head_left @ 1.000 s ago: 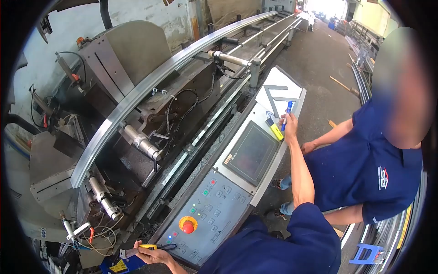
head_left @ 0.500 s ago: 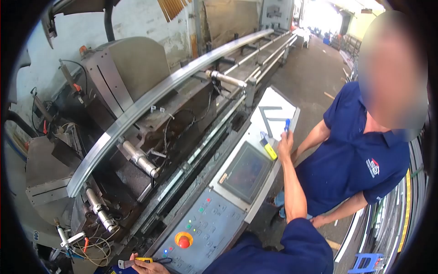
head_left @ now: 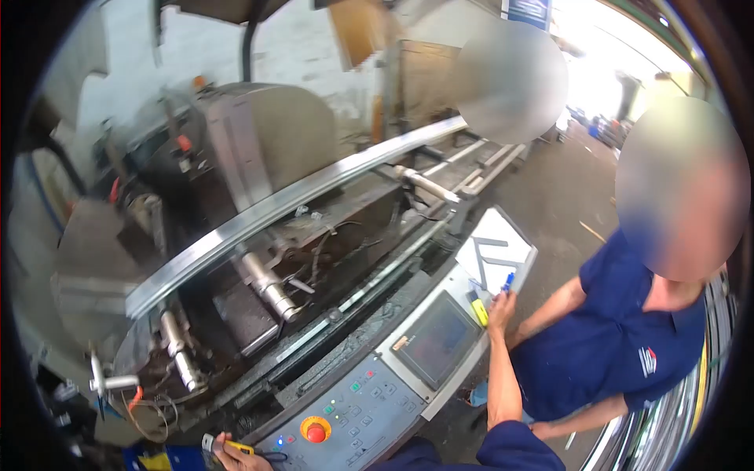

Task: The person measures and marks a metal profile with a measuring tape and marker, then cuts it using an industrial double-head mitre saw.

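My right hand [head_left: 501, 312] is closed around a blue marker [head_left: 509, 280], held upright over the upper end of the control console. Beside it, a yellow tool [head_left: 478, 308] lies next to the touch screen [head_left: 437, 339]. Grey angled metal pieces [head_left: 492, 262] rest on the white top panel [head_left: 518, 235], just beyond the marker. At the bottom left, my left hand [head_left: 236, 457] is closed on what looks like a yellow-and-black tape measure [head_left: 243, 448], with a dark strap beside it. That hand is near the console's lower corner and partly cut off by the view.
A long silver metal profile [head_left: 314, 182] lies across the machine, with metal clamp cylinders [head_left: 267, 286] along its near side. A red emergency stop button [head_left: 316, 432] sits on the button panel [head_left: 353, 416]. Another person [head_left: 605, 345] in dark blue stands close on the right.
The view has swung, so the machine and console appear shifted, mostly lower and to the right. Both hands keep hold of their items; the right stays near the angled pieces.
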Demonstrator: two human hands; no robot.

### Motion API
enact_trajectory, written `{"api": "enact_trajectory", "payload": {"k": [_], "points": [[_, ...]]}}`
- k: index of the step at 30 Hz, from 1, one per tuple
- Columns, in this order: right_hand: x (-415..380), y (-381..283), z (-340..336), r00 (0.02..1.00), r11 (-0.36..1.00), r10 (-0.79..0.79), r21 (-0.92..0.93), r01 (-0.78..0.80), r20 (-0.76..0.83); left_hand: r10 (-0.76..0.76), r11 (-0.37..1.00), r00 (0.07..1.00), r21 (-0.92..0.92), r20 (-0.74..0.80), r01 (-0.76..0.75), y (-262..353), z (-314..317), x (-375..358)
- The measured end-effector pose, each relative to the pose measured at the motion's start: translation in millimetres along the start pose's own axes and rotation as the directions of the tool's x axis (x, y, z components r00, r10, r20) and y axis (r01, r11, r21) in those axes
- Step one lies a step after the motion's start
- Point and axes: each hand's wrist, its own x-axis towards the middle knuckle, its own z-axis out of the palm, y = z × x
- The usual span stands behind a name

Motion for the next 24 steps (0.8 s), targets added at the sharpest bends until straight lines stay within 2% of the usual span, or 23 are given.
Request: {"api": "enact_trajectory", "payload": {"k": [2, 3, 4, 5, 6, 7, 8, 10, 14, 16, 17, 18, 19, 20, 21, 22, 24], "points": [[24, 47, -6, 0.996, 0.993, -0.092, -0.074, 0.090, -0.013, 0.027, 0.999, 1.000, 0.018, 0.014, -0.027, 15, 2, 0], [41, 77, -11, 0.979, 0.967, -0.202, -0.154, 0.206, 0.040, 0.037, 0.998, 0.999, 0.044, 0.001, -0.037, 26, 4, 2], [43, 80, -14, 0.983, 0.985, -0.172, -0.006, 0.172, 0.069, 0.045, 0.996, 0.999, 0.077, -0.019, -0.043, 36, 7, 5], [34, 64, -13, 0.930, 0.922, -0.353, -0.134, 0.364, 0.100, 0.068, 0.993, 0.998, 0.097, -0.010, -0.066, 35, 7, 7], [51, 95, -13, 0.925, 0.923, -0.379, -0.062, 0.380, 0.031, 0.083, 0.990, 0.997, 0.113, 0.001, -0.083, 35, 5, 8], [32, 56, -11, 0.993, 0.992, -0.108, 0.069, 0.104, 0.053, 0.140, 0.985, 0.990, 0.102, 0.004, -0.140, 44, 7, 12], [50, 73, -14, 0.998, 0.996, -0.032, 0.084, 0.027, 0.061, 0.195, 0.977, 0.981, 0.082, 0.022, -0.196, 50, 10, 17], [70, 90, -25, 0.955, 0.977, 0.060, 0.180, -0.117, 0.292, 0.143, 0.988, 0.990, 0.051, 0.003, -0.143, 43, 9, 13], [102, 139, -25, 0.967, 0.999, -0.038, 0.040, 0.028, 0.252, 0.179, 0.981, 0.983, 0.078, -0.033, -0.176, 39, 9, 11], [134, 195, -29, 0.948, 0.991, -0.071, -0.086, 0.102, 0.309, 0.179, 0.982, 0.983, 0.066, -0.035, -0.176, 38, 9, 12], [94, 151, -33, 0.804, 0.506, -0.494, -0.642, 0.576, 0.332, 0.182, 0.980, 0.983, 0.082, -0.024, -0.180, 39, 8, 12], [83, 128, -22, 0.796, 0.503, -0.494, -0.633, 0.589, 0.349, 0.184, 0.979, 0.983, 0.094, -0.014, -0.182, 40, 7, 13], [77, 115, -12, 0.923, 0.890, -0.318, -0.265, 0.370, 0.218, 0.179, 0.982, 0.983, 0.068, -0.031, -0.177, 38, 8, 12], [70, 100, -7, 0.979, 0.981, -0.063, 0.192, 0.025, 0.196, 0.176, 0.983, 0.984, 0.068, -0.036, -0.173, 39, 8, 12], [54, 74, -13, 0.949, 0.957, -0.042, 0.284, -0.052, 0.313, 0.159, 0.985, 0.987, 0.067, -0.038, -0.156, 40, 9, 11], [49, 63, -7, 0.944, 0.956, -0.040, 0.286, -0.058, 0.326, 0.143, 0.988, 0.989, 0.066, -0.039, -0.140, 41, 9, 11], [40, 50, 2, 0.976, 0.928, 0.033, 0.357, -0.110, 0.215, 0.200, 0.978, 0.979, 0.072, -0.035, -0.197, 38, 9, 12]]}}
